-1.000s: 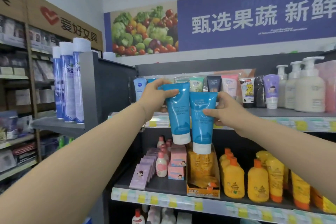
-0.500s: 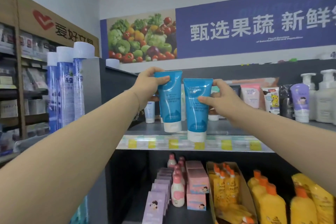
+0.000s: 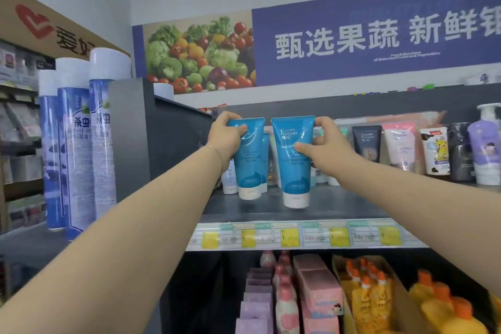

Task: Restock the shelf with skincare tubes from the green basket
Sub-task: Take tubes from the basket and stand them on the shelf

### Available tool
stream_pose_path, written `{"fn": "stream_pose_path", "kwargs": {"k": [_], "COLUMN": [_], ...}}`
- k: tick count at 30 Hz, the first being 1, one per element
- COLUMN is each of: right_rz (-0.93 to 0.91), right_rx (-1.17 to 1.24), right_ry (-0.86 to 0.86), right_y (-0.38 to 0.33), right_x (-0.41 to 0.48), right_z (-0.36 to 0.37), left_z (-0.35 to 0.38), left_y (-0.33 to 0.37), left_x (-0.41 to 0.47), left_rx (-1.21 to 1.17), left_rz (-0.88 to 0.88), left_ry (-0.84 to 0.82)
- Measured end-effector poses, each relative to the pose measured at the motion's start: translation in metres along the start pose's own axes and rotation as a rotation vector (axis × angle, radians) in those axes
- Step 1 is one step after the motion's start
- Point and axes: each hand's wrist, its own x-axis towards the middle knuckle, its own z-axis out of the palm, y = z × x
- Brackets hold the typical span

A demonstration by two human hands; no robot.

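Up at the top of a shop aisle, a dark grey shelf (image 3: 339,203) runs across the view. A price strip (image 3: 298,234) of yellow and white labels lines its front edge, and a blue banner (image 3: 352,40) with vegetables and white characters hangs on the wall above.

The left hand (image 3: 226,138) grips the left tube (image 3: 249,160) by its crimped upper end, fingers curled round it. The right hand (image 3: 325,144) pinches the right tube (image 3: 294,163) at its upper right side, thumb on the front. Both blue tubes are upright, white caps down, near the shelf's left end, with a narrow gap between them. Whether the caps touch the board I cannot tell.

The front part of the shelf below and to the right of them is bare up to the edge. A grey side panel (image 3: 130,144) closes the left end, with tall blue spray cans (image 3: 78,144) beyond it. Along the back to the right stand a black tube (image 3: 366,144), a pink tube (image 3: 400,144) and a purple bottle (image 3: 485,152).

A third blue tube (image 3: 265,160) is mostly hidden behind the left one. Below, pink boxes (image 3: 317,290) and yellow bottles (image 3: 447,314) are cut off by the frame's lower edge. The small print on the labels is too blurred to read.
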Motion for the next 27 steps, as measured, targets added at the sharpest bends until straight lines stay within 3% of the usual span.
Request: {"fn": "stream_pose_path", "kwargs": {"k": [13, 27], "right_rz": [0.056, 0.071], "right_rx": [-0.094, 0.012], "right_ry": [0.098, 0.138], "right_y": [0.029, 0.039], "right_x": [0.031, 0.038], "right_z": [0.004, -0.007], "left_z": [0.023, 0.028], "left_y": [-0.042, -0.053], "left_x": [0.053, 0.068], "left_rx": [-0.087, -0.101], "left_rz": [-0.086, -0.116], "left_ry": [0.042, -0.060]}}
